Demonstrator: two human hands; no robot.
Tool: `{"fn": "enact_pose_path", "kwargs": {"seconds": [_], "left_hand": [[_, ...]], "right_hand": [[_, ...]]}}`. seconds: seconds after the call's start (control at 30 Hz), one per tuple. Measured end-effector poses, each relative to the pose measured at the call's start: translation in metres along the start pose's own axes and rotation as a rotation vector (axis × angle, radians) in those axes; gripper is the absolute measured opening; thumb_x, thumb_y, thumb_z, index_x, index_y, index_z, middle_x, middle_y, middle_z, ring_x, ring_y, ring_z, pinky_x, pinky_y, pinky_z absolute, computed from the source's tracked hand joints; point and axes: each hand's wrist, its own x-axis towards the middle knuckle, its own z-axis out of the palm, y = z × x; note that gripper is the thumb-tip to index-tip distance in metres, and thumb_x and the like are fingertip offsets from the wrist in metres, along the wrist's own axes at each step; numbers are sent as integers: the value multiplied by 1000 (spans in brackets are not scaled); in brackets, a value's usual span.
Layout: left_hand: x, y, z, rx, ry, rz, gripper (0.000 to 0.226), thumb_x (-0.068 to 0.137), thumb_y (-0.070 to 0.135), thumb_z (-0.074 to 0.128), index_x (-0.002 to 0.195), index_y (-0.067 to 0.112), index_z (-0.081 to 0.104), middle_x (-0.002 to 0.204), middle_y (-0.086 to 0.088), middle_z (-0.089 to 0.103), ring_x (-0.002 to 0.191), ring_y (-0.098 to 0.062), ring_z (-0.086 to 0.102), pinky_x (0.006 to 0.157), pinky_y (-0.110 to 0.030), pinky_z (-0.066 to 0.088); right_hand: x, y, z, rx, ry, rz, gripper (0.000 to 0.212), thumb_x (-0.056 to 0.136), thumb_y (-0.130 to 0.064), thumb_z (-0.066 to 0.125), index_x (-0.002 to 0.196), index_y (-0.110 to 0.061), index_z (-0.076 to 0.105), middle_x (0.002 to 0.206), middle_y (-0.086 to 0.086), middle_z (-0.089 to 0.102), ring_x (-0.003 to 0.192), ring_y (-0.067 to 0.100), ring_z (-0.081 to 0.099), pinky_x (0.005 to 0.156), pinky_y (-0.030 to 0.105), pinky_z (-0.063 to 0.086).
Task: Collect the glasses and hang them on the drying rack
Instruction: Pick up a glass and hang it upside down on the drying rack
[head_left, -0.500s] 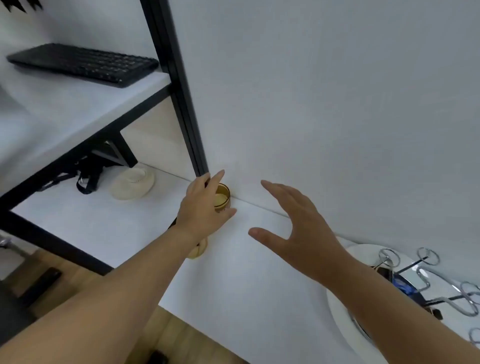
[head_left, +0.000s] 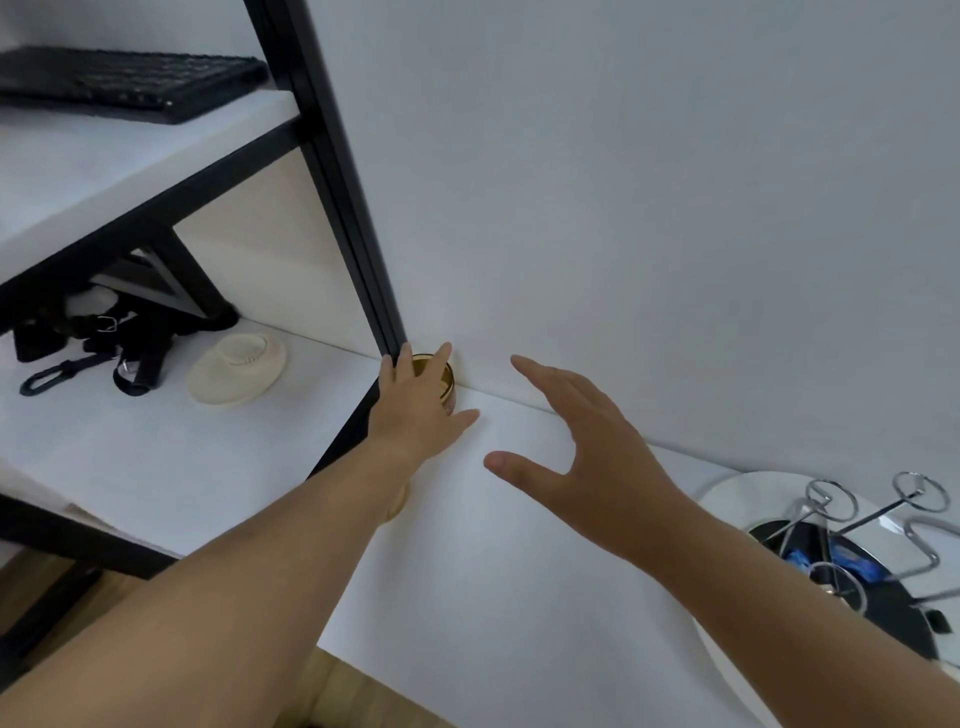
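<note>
An amber glass (head_left: 448, 383) stands on the white tabletop (head_left: 519, 571) against the back wall, right beside a black shelf post (head_left: 332, 171). My left hand (head_left: 415, 410) lies over it with straight, spread fingers on its rim and the thumb out to the right; most of the glass is hidden. A pale yellowish object (head_left: 399, 506) peeks out under my left wrist. My right hand (head_left: 587, 457) hovers open above the table to the right of the glass, holding nothing. The chrome wire drying rack (head_left: 831, 525) stands at the right on a round white tray (head_left: 737, 493).
A black shelf frame stands at the left with a keyboard (head_left: 130, 85) on its upper board. On the lower board lie black straps (head_left: 93, 348) and a cream round dish (head_left: 236, 374). Wooden floor (head_left: 363, 696) shows past the table's front edge.
Both hands stay almost where they were, the left one still over the glass. The view has shifted slightly, showing more of the lower shelf.
</note>
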Motion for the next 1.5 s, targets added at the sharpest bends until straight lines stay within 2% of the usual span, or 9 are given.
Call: {"fn": "enact_pose_path", "kwargs": {"seconds": [0.13,0.3,0.5,0.7,0.83,1.0,1.1,1.3,1.5], "left_hand": [[3,-6,9,25,20,2,90,86,60,68,158,47,16,170,-3,2,156,-34,-7,112,-54,37],[9,-11,8,40,108,77,62,89,40,68,145,37,43,151,-12,33,137,-37,30,90,-45,51],[8,-9,1,58,44,85,59,86,37,71,138,39,44,144,-9,40,130,-37,38,86,-42,52],[-15,15,-17,-89,77,132,61,81,45,78,132,44,45,135,-2,45,122,-30,44,86,-34,49],[-42,59,-52,-219,89,252,63,79,46,80,131,48,46,130,4,45,120,-25,48,94,-38,51],[-91,128,-99,-468,129,387,60,82,43,81,131,46,48,126,8,47,105,-1,52,85,-19,46],[-121,165,-111,-610,112,449,57,83,44,80,130,47,48,129,11,50,109,6,49,87,-23,51],[-177,220,-101,-757,65,505,59,83,45,80,132,45,47,134,15,52,120,-2,51,83,-13,48],[-226,258,-78,-896,23,512,57,85,41,80,132,45,47,134,16,53,124,-6,53,93,-26,55]], "right_hand": [[2,1,0,3,8,18,87,83,-66,68,158,-47,28,157,-25,37,147,1,30,119,33,35],[-1,6,3,44,8,46,88,81,-68,68,156,-50,27,155,-27,37,145,0,32,114,41,43],[-6,6,4,111,17,89,88,81,-63,75,155,-53,28,156,-27,37,145,0,34,115,44,43],[-20,3,-8,185,85,156,85,81,-63,73,154,-54,31,154,-25,40,142,-1,36,114,42,44],[-33,1,-25,342,181,257,77,84,-60,69,153,-51,35,154,-19,44,140,-2,38,109,28,36],[-49,-7,-49,695,279,423,65,92,-68,59,151,-57,35,151,-17,45,138,8,45,110,51,48],[-64,-14,-70,864,349,476,63,98,-62,54,156,-49,32,126,-30,50,118,-3,50,102,52,54],[-103,-14,-109,1146,398,502,60,96,-61,60,151,-47,38,146,-2,49,134,27,48,86,54,63],[-148,0,-144,1328,489,516,43,104,-51,53,140,-28,59,127,11,72,115,29,72,83,50,63]]}}
